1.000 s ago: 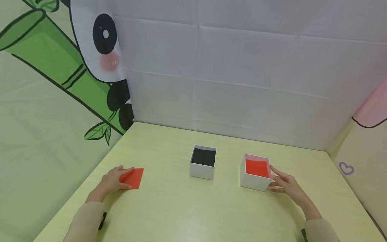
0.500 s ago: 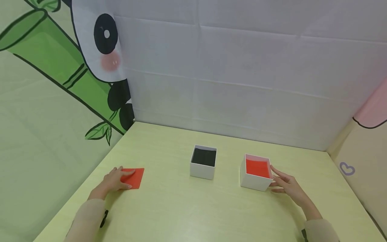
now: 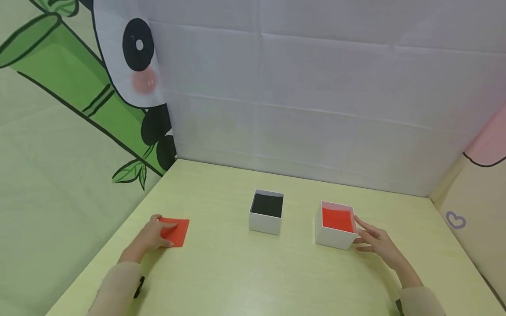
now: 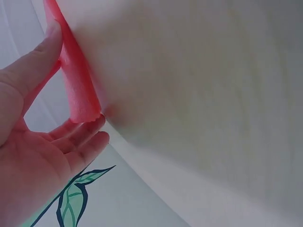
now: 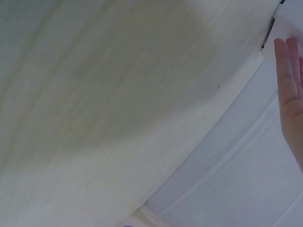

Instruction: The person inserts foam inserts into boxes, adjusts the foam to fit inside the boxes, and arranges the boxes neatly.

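A flat red sheet, soft-looking like folded cloth or paper, lies at the left of the table. My left hand holds its left side, with thumb and fingers around it. In the left wrist view the red sheet bends into a curve between thumb and fingertips. Over on the right, my right hand rests nearly straight fingers against the side of a white box. Inside that box is a red piece. The right wrist view shows just part of the right hand beside the box wall.
A second white box, holding a black piece, stands mid-table between the hands. Behind the pale yellow table hangs a white cloth backdrop. Printed cloth covers the left side.
My left hand has shifted slightly to the right, and the red sheet's left part has come up a little in its grasp. The right hand and both boxes stay put.
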A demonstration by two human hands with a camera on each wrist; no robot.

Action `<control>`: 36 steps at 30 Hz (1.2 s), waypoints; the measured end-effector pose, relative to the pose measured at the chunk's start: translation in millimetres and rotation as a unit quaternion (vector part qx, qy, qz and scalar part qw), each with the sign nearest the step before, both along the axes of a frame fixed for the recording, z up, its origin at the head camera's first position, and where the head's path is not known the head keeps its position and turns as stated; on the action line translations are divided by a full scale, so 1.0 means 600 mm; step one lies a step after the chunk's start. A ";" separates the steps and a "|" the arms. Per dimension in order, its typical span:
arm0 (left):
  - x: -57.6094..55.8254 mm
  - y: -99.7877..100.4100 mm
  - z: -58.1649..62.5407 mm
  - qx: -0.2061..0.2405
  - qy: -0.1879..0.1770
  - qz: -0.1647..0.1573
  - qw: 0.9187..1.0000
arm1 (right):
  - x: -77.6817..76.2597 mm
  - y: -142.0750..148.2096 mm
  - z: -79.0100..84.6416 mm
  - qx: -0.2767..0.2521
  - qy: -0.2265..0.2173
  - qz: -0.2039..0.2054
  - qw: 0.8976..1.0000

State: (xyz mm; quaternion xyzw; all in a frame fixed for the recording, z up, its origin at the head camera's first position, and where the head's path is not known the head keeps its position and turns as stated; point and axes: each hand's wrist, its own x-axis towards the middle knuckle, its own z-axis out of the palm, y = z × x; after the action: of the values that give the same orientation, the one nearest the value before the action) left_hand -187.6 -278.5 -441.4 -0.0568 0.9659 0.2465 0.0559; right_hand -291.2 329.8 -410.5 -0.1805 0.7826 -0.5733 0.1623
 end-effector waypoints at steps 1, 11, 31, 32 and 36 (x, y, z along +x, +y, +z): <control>0.000 0.002 0.001 0.003 0.005 0.000 1.000 | 0.000 0.000 0.000 -0.001 0.000 0.001 1.000; -0.002 0.014 0.009 0.004 0.058 -0.016 0.998 | -0.001 0.001 0.001 -0.015 0.000 0.014 1.000; -0.004 0.020 0.053 0.048 0.119 -0.020 0.992 | 0.000 0.001 -0.001 -0.005 0.006 0.009 1.000; -0.004 0.021 0.055 0.051 0.120 -0.019 0.991 | 0.000 0.001 -0.001 -0.004 0.006 0.009 1.000; -0.005 0.028 0.064 0.074 0.112 -0.022 0.991 | -0.001 0.002 -0.003 -0.003 0.007 0.011 1.000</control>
State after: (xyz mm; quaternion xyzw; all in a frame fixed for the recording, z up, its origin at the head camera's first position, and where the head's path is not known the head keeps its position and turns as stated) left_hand -190.5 -261.7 -403.1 -0.0034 0.9460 0.3212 -0.0436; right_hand -292.1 330.9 -412.1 -0.1935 0.7798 -0.5728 0.1624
